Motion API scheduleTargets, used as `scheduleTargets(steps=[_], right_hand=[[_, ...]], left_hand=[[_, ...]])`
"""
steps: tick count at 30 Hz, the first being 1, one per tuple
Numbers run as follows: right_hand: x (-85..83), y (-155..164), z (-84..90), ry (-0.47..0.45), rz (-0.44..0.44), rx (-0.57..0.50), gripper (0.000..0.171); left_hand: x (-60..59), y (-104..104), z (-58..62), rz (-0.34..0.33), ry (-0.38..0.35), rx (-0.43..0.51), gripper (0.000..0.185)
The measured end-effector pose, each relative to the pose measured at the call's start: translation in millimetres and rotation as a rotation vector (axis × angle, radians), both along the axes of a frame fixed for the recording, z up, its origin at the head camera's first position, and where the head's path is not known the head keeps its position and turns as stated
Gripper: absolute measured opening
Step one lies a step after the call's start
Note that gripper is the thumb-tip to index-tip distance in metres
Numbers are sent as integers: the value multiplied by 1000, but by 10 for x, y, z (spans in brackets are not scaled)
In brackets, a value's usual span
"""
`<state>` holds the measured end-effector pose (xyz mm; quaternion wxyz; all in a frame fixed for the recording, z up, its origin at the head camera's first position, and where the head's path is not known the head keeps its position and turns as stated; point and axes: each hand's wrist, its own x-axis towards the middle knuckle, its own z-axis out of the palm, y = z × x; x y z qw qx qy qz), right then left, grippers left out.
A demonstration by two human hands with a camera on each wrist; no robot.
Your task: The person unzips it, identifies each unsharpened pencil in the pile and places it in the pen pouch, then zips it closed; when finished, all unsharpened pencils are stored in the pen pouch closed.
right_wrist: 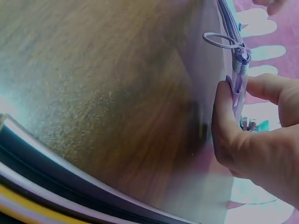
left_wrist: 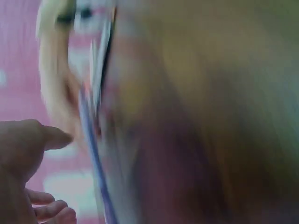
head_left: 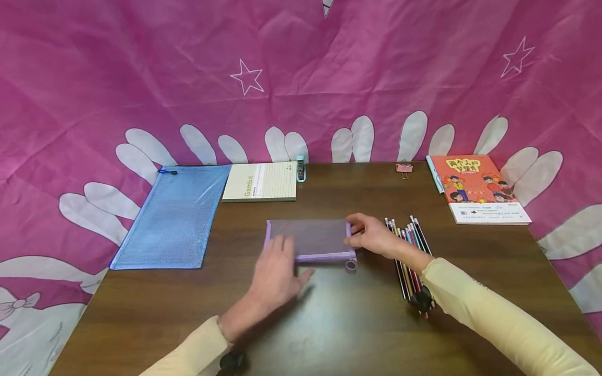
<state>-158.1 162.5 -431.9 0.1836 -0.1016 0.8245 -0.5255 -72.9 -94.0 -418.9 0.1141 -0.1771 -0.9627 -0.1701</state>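
A purple mesh zip pouch (head_left: 312, 237) lies flat in the middle of the dark wooden table (head_left: 329, 324). My right hand (head_left: 371, 235) pinches its right end; in the right wrist view thumb and forefinger of that hand (right_wrist: 237, 91) squeeze the pouch edge just below the zipper pull (right_wrist: 241, 55) with its ring. My left hand (head_left: 277, 266) is motion-blurred over the pouch's front left part, fingers stretched out, holding nothing I can see. The left wrist view is a smear showing only my left hand (left_wrist: 28, 154) with the thumb out.
A row of coloured pencils (head_left: 409, 250) lies under my right forearm. A blue mesh pouch (head_left: 174, 216) lies at the left, a notepad (head_left: 261, 181) and small stapler (head_left: 301, 168) at the back, a pink binder clip (head_left: 403, 168) and an orange book (head_left: 477, 188) at the back right.
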Motion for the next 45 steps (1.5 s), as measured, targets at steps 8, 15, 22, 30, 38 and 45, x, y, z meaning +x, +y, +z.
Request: scheduleTargets(steps=[8, 15, 22, 30, 38, 45], right_hand=[[-23, -63, 34, -67, -17, -27, 61], [-10, -68, 32, -160, -60, -116, 64], [5, -65, 30, -197, -86, -152, 64], [43, -61, 6, -222, -109, -170, 66], [67, -84, -24, -223, -144, -193, 63], [96, -105, -34, -227, -132, -240, 66]], left_hand=[[21, 800, -133, -37, 116, -77, 81], [-93, 864, -242, -49, 110, -67, 58], [-73, 771, -237, -150, 125, 51, 39], [-30, 756, -252, -151, 132, 106, 35], [-43, 874, -312, -14, 152, -19, 55], [-57, 819, -319, -59, 190, 32, 30]])
